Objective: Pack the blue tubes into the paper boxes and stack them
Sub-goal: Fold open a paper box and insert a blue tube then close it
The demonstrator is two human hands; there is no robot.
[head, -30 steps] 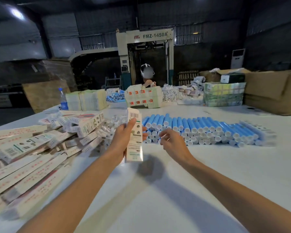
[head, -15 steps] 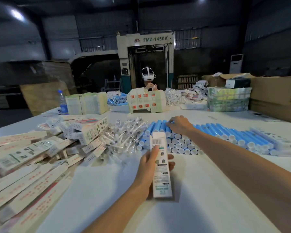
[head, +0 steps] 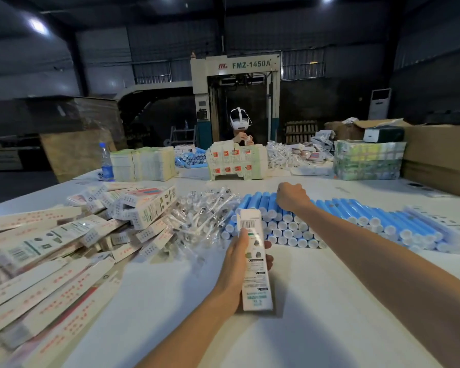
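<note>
On the table (head: 316, 301) my left hand (head: 238, 264) grips 1 paper box (head: 255, 269), my right hand (head: 291, 196) curls onto the blue tubes (head: 356, 216), grasp hidden, with most tubes seemingly unpacked.

On the white table (head: 316, 301) before us, the heap of flat printed paper boxes (head: 37, 261) lies at our left. The pile of clear plastic-wrapped pieces (head: 205, 219) sits just right of it, and the stacked row of blue cylindrical tubes (head: 356, 213) runs on to the right. Our left hand (head: 239, 264) holds one long white paper box (head: 255, 261) just before the tubes' near ends. Our right hand (head: 292, 197) lies on top of the stack, behind that box. At the far edge a clear plastic water bottle (head: 106, 163) stands at left and brown cardboard cartons (head: 436, 155) at right.
</note>
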